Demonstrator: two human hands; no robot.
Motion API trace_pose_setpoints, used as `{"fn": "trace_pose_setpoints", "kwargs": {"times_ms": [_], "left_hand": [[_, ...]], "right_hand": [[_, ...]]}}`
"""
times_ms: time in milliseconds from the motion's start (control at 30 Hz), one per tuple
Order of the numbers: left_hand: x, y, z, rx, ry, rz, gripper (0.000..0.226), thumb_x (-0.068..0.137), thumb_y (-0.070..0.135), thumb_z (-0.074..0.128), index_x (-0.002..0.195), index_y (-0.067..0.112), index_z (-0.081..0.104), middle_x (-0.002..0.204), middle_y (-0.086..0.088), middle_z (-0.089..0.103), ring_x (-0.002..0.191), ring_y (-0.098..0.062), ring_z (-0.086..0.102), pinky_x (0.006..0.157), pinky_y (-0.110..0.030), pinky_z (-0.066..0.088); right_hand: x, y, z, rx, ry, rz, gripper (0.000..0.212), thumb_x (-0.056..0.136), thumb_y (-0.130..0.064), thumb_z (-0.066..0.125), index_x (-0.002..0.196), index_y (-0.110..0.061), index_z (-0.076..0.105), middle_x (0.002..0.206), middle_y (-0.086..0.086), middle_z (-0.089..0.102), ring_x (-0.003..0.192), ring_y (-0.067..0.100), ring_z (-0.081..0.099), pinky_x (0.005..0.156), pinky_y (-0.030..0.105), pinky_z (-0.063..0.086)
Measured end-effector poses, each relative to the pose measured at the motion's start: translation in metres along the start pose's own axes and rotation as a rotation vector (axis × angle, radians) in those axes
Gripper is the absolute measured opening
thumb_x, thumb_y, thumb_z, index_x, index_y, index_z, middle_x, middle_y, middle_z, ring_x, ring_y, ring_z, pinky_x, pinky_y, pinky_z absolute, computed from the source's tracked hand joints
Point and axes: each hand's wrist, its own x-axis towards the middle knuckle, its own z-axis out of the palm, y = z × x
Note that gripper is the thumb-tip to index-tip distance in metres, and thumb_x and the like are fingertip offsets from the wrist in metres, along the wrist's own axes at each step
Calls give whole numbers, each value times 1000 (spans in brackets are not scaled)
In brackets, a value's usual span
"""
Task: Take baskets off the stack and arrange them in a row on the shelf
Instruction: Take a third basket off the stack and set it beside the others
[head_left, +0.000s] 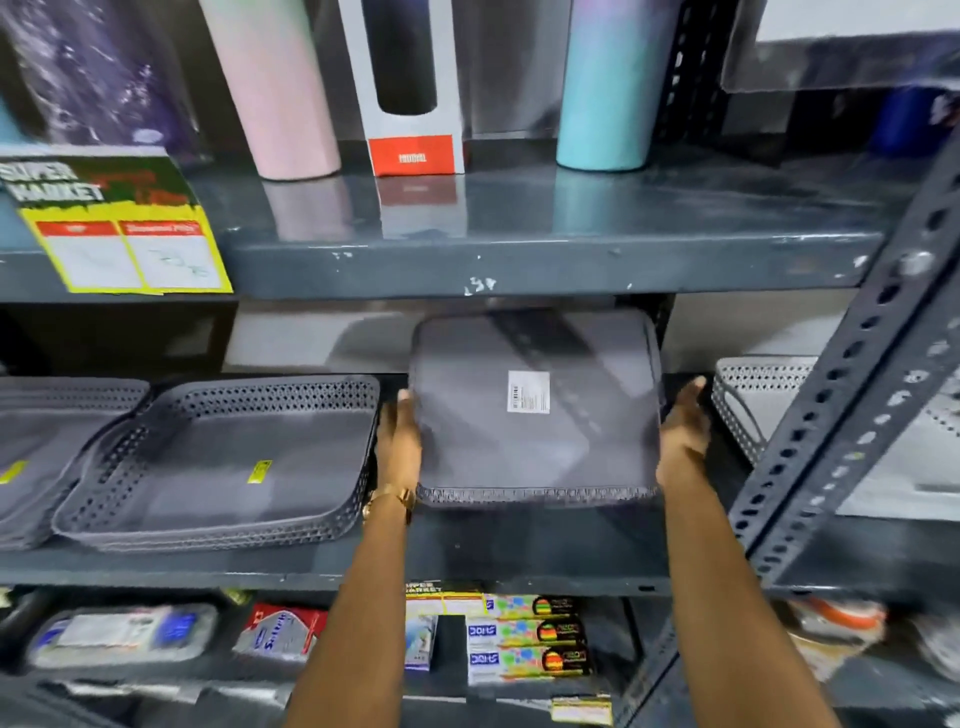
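Both hands on a grey basket, tipped up over the middle shelf

Left hand (399, 439) and right hand (683, 439) press flat, fingers straight, on the two sides of the basket (535, 410), gripping it between the palms; its bottom faces the camera with a white label on it. It's above the shelf (519, 551), near edge low. Just left sits a stack (223, 462) of the same baskets, top one empty. A white basket (758, 395) sits to the right.
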Motion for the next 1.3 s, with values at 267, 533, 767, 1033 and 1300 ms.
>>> {"fn": "trace_pose_setpoints", "kwargs": {"times_ms": [267,533,767,1033,1300], "left_hand": [[22,25,-39,-300,107,-161,57,63,68,64,95,21,72,88,-6,68,78,-28,63,72,-39,51],[-7,20,-54,-149,111,-116,11,74,1,67,70,11,66,75,-8,67,76,-24,61,73,-31,48],[-16,0,-61,492,191,69,12,75,9,76,85,2,76,86,-14,74,81,-23,65,78,-26,49],[-23,0,-51,1031,205,112,29,86,28,66,78,1,72,85,-23,72,84,-42,67,72,-42,55],[-25,10,-78,1072,162,282,37,86,38,62,67,7,64,76,-18,70,78,-43,65,59,-36,48]], "right_hand": [[-7,-20,-18,359,-68,-75,31,88,-34,62,63,-16,56,59,-5,69,64,15,66,62,24,50],[-6,4,-19,-68,-40,-191,34,72,-42,75,85,-12,67,102,12,70,80,23,64,66,21,49],[-18,13,-24,-341,-56,-68,23,83,-19,68,64,-14,56,74,6,61,68,23,57,76,30,46],[-44,29,-21,-542,163,-304,22,87,-7,54,87,0,74,96,27,69,90,43,65,78,39,52],[-78,30,-5,-659,118,-353,40,89,-16,59,124,2,54,131,29,53,124,43,48,99,50,44]]}}
